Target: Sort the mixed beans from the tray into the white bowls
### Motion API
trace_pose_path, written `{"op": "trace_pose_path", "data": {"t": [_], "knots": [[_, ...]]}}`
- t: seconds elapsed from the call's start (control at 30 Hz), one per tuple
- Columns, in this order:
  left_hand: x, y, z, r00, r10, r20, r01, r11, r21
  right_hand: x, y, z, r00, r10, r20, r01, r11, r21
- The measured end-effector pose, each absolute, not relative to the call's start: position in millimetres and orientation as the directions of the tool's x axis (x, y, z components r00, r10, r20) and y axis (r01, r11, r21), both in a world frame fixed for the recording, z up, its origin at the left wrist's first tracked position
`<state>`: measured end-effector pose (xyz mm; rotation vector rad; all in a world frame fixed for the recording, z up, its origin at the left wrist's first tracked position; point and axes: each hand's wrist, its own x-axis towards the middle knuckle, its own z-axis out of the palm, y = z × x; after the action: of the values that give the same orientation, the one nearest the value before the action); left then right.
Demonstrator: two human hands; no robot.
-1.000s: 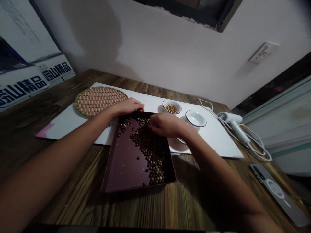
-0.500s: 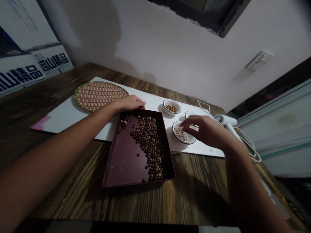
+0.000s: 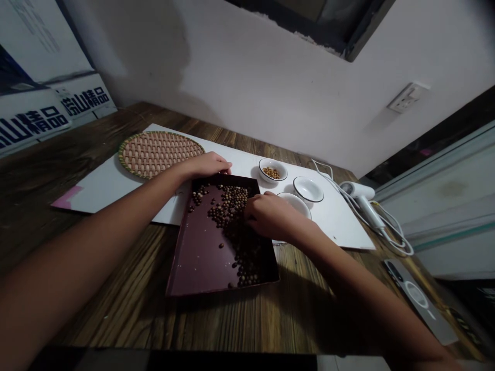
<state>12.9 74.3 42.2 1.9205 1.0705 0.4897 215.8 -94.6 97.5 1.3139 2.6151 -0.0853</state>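
- Head view, right hand (image 3: 270, 216): has moved back from the white bowls to the tray; fingers curl down among the beads, and any pinch is hidden, so cannot tell.
- Left hand (image 3: 204, 166): arm extended, fingers hooked over the far rim of the maroon tray (image 3: 201, 257).
- Round brown and tan beads (image 3: 228, 211): inside the tray, scattered in a band under the right hand.
- Nearest white bowl (image 3: 297, 202): just beside the right hand, contents not visible.
- Farther white bowl (image 3: 273, 179): holds small tan beads.
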Motion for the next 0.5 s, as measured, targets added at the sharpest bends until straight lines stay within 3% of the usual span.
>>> {"op": "trace_pose_path", "data": {"t": [0.23, 0.37, 0.43, 0.5], "knots": [[14, 72, 47, 0.552, 0.833, -0.050, 0.515, -0.293, 0.806, 210, -95, 99, -0.632, 0.761, -0.144, 0.769, 0.640, 0.004], [14, 71, 50, 0.564, 0.824, -0.049, 0.523, -0.310, 0.794, 222, -92, 124, -0.640, 0.762, -0.095, 0.768, 0.631, -0.111], [14, 71, 50, 0.563, 0.825, -0.053, 0.525, -0.307, 0.793, 230, -90, 136, -0.680, 0.716, -0.159, 0.731, 0.645, -0.220], [14, 70, 50, 0.552, 0.832, -0.063, 0.528, -0.290, 0.798, 233, -91, 142, -0.707, 0.633, -0.315, 0.707, 0.634, -0.312]]}}
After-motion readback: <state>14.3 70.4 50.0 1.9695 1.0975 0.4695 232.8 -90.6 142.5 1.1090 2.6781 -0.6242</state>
